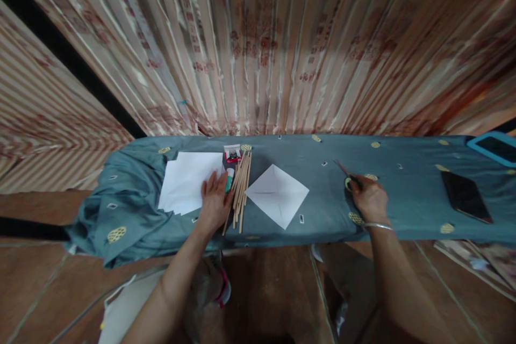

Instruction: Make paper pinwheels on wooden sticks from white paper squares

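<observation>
My left hand (215, 201) lies with its fingers spread at the right edge of a stack of white paper (183, 180). Close beside its fingers is a white and green glue stick (229, 179), partly covered. A bundle of thin wooden sticks (241, 188) lies just to the right of that hand. Farther right, a creased white paper square (278, 193) rests flat, turned cornerwise. My right hand (368, 199) is closed on the handles of a pair of scissors (347, 176), whose blades point away and to the left over the cloth.
A small red and white box (233, 154) of dark little items stands behind the sticks. To the far right lie a black phone (465, 196) and a blue-framed dark tablet (494, 149). A blue-green patterned cloth (298, 236) covers the narrow table; a pleated curtain (262, 64) hangs behind.
</observation>
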A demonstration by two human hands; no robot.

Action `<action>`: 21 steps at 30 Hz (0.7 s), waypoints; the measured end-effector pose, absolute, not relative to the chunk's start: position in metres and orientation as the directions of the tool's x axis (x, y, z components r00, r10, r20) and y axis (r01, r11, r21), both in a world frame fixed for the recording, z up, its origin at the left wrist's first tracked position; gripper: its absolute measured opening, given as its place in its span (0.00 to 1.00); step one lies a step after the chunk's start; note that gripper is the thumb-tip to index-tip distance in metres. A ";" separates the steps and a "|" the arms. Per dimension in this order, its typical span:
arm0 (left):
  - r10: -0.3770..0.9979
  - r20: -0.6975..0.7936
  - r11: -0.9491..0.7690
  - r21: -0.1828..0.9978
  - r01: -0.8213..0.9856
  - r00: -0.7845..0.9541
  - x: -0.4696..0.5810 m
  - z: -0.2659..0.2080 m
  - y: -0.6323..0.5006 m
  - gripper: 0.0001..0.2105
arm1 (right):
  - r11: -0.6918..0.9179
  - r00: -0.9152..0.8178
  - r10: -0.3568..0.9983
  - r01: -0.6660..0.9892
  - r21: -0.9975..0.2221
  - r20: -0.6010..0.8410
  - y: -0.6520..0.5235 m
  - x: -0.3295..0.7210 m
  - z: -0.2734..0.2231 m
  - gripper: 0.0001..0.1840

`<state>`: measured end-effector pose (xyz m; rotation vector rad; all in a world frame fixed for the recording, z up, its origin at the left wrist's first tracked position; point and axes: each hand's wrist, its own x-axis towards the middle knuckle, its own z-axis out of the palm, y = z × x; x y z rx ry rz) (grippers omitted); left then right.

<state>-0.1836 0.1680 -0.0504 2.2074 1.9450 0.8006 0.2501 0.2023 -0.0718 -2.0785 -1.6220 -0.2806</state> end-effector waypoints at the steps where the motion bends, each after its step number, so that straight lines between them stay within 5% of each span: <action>1: 0.946 0.324 -0.171 0.407 0.897 0.034 -0.182 -0.050 0.169 0.24 | -0.183 0.274 0.858 0.953 -0.240 0.435 0.202 0.250 -0.071 0.21; 8: 0.931 0.364 -0.198 0.509 0.838 -0.001 -0.171 -0.040 0.173 0.30 | -0.115 0.217 0.849 0.966 -0.231 0.482 0.200 0.252 -0.074 0.20; 13: 0.932 0.328 -0.176 0.778 0.603 -0.151 -0.163 -0.029 0.173 0.32 | -0.086 0.260 0.814 0.938 -0.335 0.520 0.199 0.239 -0.063 0.20; 17: 0.919 0.184 -0.150 0.981 0.122 -0.348 -0.154 -0.014 0.174 0.32 | 0.116 0.214 0.843 0.824 -0.555 0.494 0.189 0.177 -0.046 0.20; 21: 0.972 -0.014 -0.065 0.943 -0.326 -0.236 -0.137 -0.001 0.169 0.21 | 0.145 0.050 0.983 0.360 -0.922 0.174 0.163 0.088 -0.035 0.16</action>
